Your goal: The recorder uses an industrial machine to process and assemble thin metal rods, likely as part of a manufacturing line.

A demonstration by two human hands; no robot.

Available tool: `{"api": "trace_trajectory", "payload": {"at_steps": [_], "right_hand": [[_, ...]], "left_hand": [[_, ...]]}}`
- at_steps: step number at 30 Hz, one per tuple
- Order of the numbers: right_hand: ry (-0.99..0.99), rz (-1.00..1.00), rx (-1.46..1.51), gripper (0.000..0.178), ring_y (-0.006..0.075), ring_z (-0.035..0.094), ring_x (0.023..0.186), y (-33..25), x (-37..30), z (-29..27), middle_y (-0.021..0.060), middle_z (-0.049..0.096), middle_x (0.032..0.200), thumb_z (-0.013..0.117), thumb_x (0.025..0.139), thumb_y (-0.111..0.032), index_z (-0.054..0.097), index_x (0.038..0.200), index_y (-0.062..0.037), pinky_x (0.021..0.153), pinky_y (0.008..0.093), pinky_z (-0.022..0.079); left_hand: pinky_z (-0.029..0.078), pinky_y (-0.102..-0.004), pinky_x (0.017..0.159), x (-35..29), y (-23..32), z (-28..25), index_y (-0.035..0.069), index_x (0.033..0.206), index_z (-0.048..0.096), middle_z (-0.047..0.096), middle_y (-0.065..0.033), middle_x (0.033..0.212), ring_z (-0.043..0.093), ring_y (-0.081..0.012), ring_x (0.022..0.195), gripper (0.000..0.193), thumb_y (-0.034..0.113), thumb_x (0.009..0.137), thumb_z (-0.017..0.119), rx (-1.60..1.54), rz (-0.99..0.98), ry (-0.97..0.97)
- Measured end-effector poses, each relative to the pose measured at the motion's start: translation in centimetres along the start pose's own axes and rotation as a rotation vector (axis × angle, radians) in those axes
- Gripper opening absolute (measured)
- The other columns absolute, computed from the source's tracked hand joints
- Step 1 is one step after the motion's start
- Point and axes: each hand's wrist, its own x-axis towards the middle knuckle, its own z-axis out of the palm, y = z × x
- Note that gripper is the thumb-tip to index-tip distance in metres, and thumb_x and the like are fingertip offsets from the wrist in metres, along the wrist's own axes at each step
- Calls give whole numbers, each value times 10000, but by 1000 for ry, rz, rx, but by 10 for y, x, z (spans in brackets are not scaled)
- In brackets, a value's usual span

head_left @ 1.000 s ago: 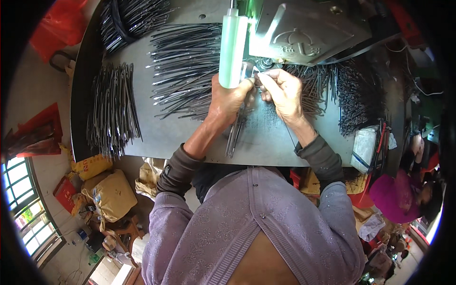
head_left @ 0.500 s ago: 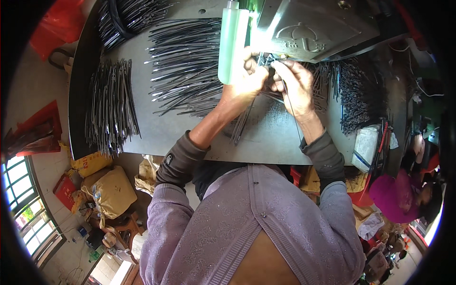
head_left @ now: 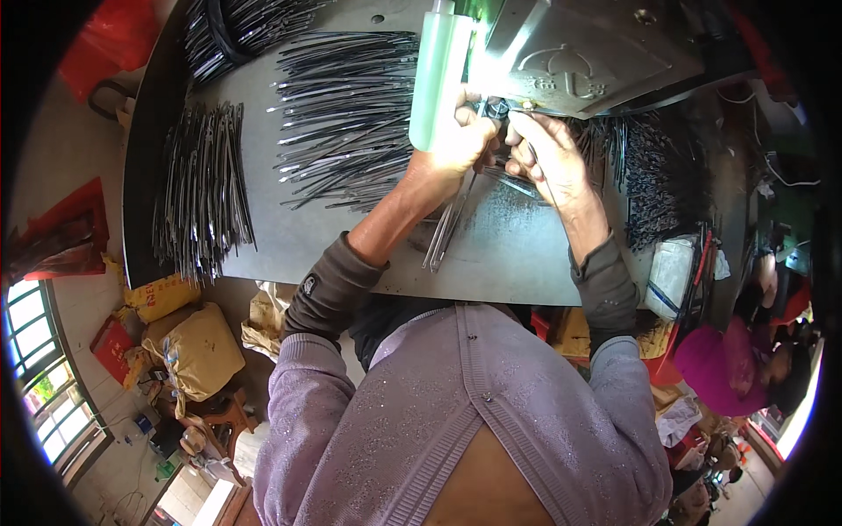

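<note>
My left hand [head_left: 460,145] is closed around a few thin dark metal ribs [head_left: 447,230], whose lower ends hang toward the table's near edge. Its fingertips are at a small dark fitting [head_left: 496,109] under the machine head, and glare partly washes them out. Just right of it, my right hand [head_left: 553,158] pinches one thin dark metal rib [head_left: 545,180] that runs down along the palm. A small gap separates the two hands. A pale green translucent bottle [head_left: 438,83] hides part of the left fingers.
The grey machine head [head_left: 596,61] stands over the metal table [head_left: 491,263]. Rows of ribs [head_left: 346,114] lie left of my hands, with another bundle [head_left: 203,188] farther left. A dense pile [head_left: 662,175] and a white box [head_left: 672,273] lie right. A person in magenta [head_left: 724,368] is at far right.
My right hand has drawn a little right and away from the fitting, widening the gap between the hands. My left hand stays near the fitting. The whole view has shifted slightly.
</note>
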Motion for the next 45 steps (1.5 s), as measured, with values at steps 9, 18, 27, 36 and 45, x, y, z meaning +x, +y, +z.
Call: {"api": "trace_trajectory", "payload": {"at_steps": [9,18,27,36,45], "right_hand": [[57,-59,-319,337,69,486,406,2,-22,9,29,535,556,466,894,-288,586,765,-1,363,173,357],[-71,-53,-426,349,121,508,409,10,-44,21,76,543,535,438,907,-237,543,700,23,406,222,413],[-57,-60,-401,356,101,498,396,10,-33,13,61,533,516,466,897,-253,533,655,0,390,201,397],[-66,-34,-466,388,94,494,389,0,-33,4,55,515,483,461,893,-282,588,717,39,381,200,396],[-97,-63,-468,431,86,484,382,-1,-32,-1,45,497,458,425,906,-314,607,726,34,363,181,373]], "left_hand": [[419,-220,455,-4,-1,3,-40,932,517,601,-73,658,547,-106,521,220,-4,724,580,-160,-27,-6],[469,-214,597,-2,-8,12,-12,923,526,615,-59,738,571,-100,630,200,-65,739,586,-132,109,99],[351,-209,422,7,-14,13,25,683,572,518,10,582,446,-59,486,148,86,817,579,-107,196,79],[480,-220,503,3,-6,12,-26,915,526,615,-64,710,584,-104,599,192,-35,744,613,-83,71,133],[491,-230,480,2,-2,10,-29,908,520,604,-67,690,586,-121,586,181,-27,753,612,-96,51,114]]}}
